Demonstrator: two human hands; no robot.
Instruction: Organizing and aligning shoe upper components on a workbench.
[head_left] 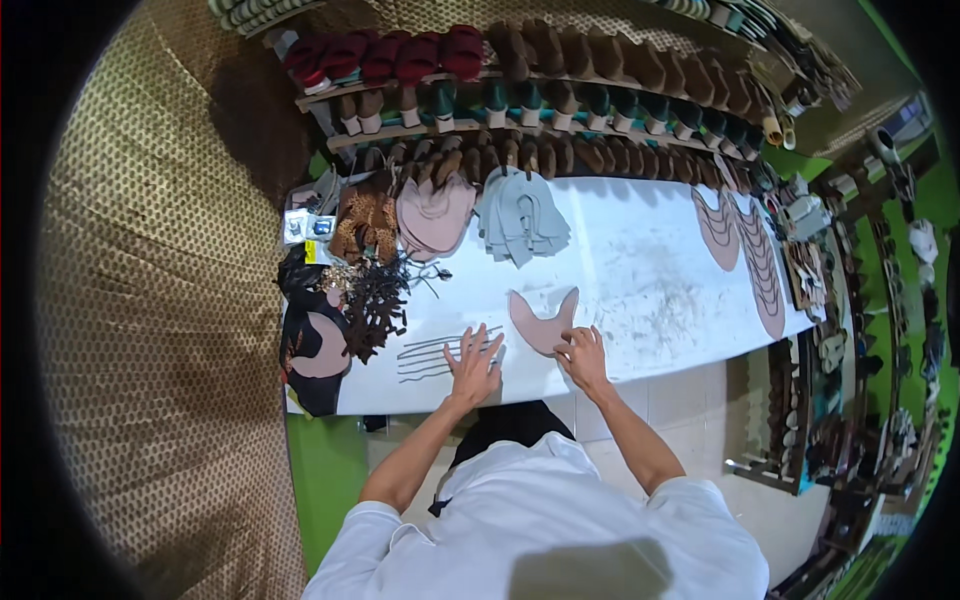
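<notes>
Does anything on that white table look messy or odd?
Yes: dark smudges mark the white tabletop right of the curved pink piece, standing out like dirt or wear against the pale surface.

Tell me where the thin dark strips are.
In the head view, the thin dark strips lie on the white tabletop, left of centre, beside the left hand.

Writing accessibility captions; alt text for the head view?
A person's right hand touches a pink U-shaped piece on a white table; the left hand, fingers spread, is at thin dark strips. Rows of shoes stand beyond.
</notes>
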